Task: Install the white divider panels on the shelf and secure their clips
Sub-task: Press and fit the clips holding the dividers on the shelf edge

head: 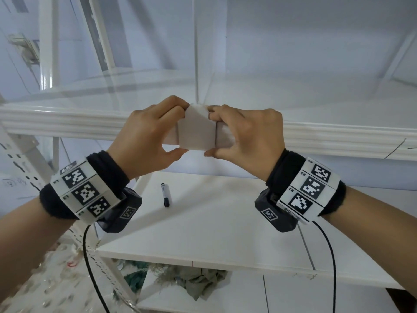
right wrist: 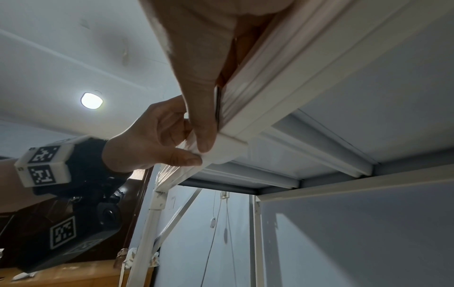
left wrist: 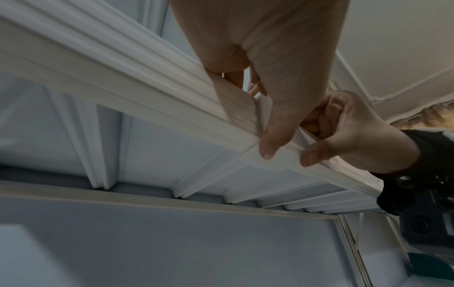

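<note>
A white clip (head: 196, 129) sits over the ribbed front rail (head: 67, 123) of the upper shelf. Behind it a thin divider panel (head: 195, 53) stands upright, seen edge-on. My left hand (head: 162, 129) pinches the clip's left side, fingers curled over the top and thumb underneath. My right hand (head: 230, 129) pinches its right side the same way. From below, the left wrist view shows both thumbs pressed against the clip (left wrist: 277, 161) under the rail (left wrist: 123, 77). In the right wrist view the clip (right wrist: 223, 151) is squeezed between my right hand's thumb and my left hand (right wrist: 152, 139).
A lower white shelf board (head: 214, 222) lies beneath my wrists with a black marker pen (head: 165, 195) on it. Perforated white uprights (head: 27, 177) stand at the left. Crumpled cloth and debris (head: 198, 283) lie under the lower board. Cables hang from both wrist cameras.
</note>
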`<state>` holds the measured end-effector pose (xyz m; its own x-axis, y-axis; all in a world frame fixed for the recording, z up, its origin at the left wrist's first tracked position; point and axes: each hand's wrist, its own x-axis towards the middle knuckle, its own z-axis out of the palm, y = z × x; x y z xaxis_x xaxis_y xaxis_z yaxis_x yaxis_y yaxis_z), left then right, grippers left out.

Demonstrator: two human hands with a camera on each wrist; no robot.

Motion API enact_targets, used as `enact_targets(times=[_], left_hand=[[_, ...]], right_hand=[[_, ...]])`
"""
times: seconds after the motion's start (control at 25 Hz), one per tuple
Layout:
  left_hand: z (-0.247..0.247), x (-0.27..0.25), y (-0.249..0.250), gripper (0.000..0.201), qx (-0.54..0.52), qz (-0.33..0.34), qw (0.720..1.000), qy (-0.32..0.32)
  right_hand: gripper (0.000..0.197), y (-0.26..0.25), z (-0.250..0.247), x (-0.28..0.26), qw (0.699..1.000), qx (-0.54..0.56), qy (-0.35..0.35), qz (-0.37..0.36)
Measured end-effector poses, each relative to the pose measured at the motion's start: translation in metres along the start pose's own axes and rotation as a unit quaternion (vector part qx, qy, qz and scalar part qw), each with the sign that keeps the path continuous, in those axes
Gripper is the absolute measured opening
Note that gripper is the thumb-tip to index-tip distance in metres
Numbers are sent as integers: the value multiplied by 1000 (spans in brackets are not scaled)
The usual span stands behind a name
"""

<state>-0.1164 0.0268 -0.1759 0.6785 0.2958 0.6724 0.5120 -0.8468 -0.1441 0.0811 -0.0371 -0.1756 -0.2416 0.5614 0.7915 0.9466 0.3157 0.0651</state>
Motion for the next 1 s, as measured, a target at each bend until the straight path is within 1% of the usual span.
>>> enact_targets(times=[0.36, 0.44, 0.52, 0.56, 0.64, 0.72, 0.8, 0.84, 0.88, 0.92, 1.0], left_hand=[[-2, 1, 0, 39, 0, 5, 1000, 10], [-2, 1, 0, 40, 2, 3, 1000, 6], [-3, 2, -1, 42, 6, -1, 1000, -3], [-5, 2, -1, 45, 11, -2, 1000, -16], [-13, 6, -1, 52, 22, 0, 998, -62], [-24, 11, 1, 57, 31, -5, 992, -120], [-38, 19, 4, 54, 28, -21, 985, -170], [-47, 24, 7, 50, 25, -34, 982, -187], [-57, 29, 13, 45, 29, -51, 979, -195], [-66, 33, 20, 41, 41, -70, 979, -187], [-86, 43, 43, 33, 81, -84, 986, -116]], right_hand=[[65, -1, -1, -1, 1000, -15, 0, -5], [66, -1, -2, 0, 1000, -20, 4, -3], [67, -1, -2, 1, 1000, -25, -7, 1], [67, 0, -2, 0, 999, -32, -14, 4], [69, 0, -5, -1, 998, -49, -37, 9], [76, 2, -13, -5, 994, -45, -94, -11], [81, 7, -29, -11, 985, -12, -169, -32], [79, 13, -42, -18, 983, 0, -180, -34], [75, 21, -58, -26, 985, 1, -172, -30], [71, 32, -74, -36, 987, -7, -156, -25], [63, 62, -107, -59, 992, -30, -125, -10]])
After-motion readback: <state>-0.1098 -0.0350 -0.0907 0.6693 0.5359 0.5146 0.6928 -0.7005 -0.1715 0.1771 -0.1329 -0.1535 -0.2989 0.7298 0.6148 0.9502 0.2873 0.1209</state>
